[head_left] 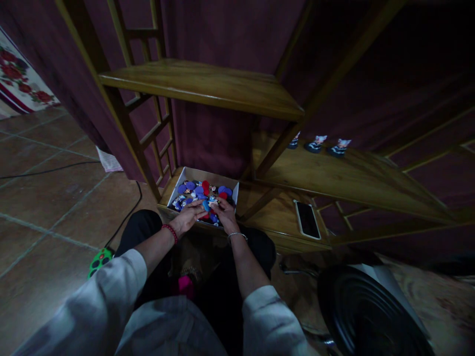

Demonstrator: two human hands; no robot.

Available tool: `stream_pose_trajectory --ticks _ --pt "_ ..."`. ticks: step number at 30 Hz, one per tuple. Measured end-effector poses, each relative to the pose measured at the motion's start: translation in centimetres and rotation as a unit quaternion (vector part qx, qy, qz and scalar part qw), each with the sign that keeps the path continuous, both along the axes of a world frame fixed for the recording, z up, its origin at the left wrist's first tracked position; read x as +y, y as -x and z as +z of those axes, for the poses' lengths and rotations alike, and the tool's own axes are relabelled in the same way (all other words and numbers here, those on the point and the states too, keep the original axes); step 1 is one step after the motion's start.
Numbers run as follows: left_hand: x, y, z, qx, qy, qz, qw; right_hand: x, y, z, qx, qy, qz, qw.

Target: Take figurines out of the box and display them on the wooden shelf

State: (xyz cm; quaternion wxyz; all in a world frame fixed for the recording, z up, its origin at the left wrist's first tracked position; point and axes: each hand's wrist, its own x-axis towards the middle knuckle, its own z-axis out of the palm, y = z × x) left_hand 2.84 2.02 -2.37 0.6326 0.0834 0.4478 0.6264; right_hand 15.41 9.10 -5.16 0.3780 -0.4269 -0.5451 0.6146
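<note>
A small figurine [211, 203] with blue and pale parts is held between my two hands, above an open white box. My left hand [188, 216] reaches in from the left, its fingers stretched forward and their tips against the figurine. From the other side my right hand [225, 215] pinches it with curled fingers. Underneath, the white box [237, 192] holds several small figurines [186, 187] with purple, red and blue parts, lying loosely together. My hands hide some of the box's near side. The finer details of the figurine are too small to make out.
The box sits on the low shelf of a wooden rack [202, 84], whose higher board overhangs behind my hands. Three figurines [316, 144] stand on the right shelf, above a phone [307, 219]. A green object [99, 262] with a cable lies on the floor. A round black ridged object [371, 311] is at right.
</note>
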Motion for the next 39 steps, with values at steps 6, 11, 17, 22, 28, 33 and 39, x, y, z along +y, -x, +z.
stream_pose_trajectory --ticks 6,11,17,22,28,33,39 --pt "0.1 -0.1 -0.1 0.0 -0.001 0.006 1.0 -0.1 0.0 0.2 0.003 0.017 -0.012 1.0" --pt "0.0 -0.1 0.1 -0.003 -0.006 -0.001 1.0 0.0 -0.1 -0.2 0.003 0.014 -0.011 1.0" --pt "0.0 0.0 0.0 -0.003 -0.008 -0.005 1.0 0.0 -0.1 0.0 0.003 0.024 -0.013 1.0" --pt "0.0 0.0 -0.1 -0.007 0.001 0.002 1.0 -0.3 0.0 0.5 0.012 0.026 -0.008 1.0" --pt "0.0 -0.1 -0.2 -0.004 0.004 0.007 1.0 -0.4 -0.1 0.9 0.013 0.018 0.0 1.0" --pt "0.0 0.0 -0.3 -0.001 0.002 0.006 1.0 -0.4 -0.1 0.9 0.015 0.009 0.008 1.0" --pt "0.0 0.0 -0.3 0.006 0.014 0.009 1.0 -0.2 -0.1 0.5 0.011 0.002 0.009 1.0"
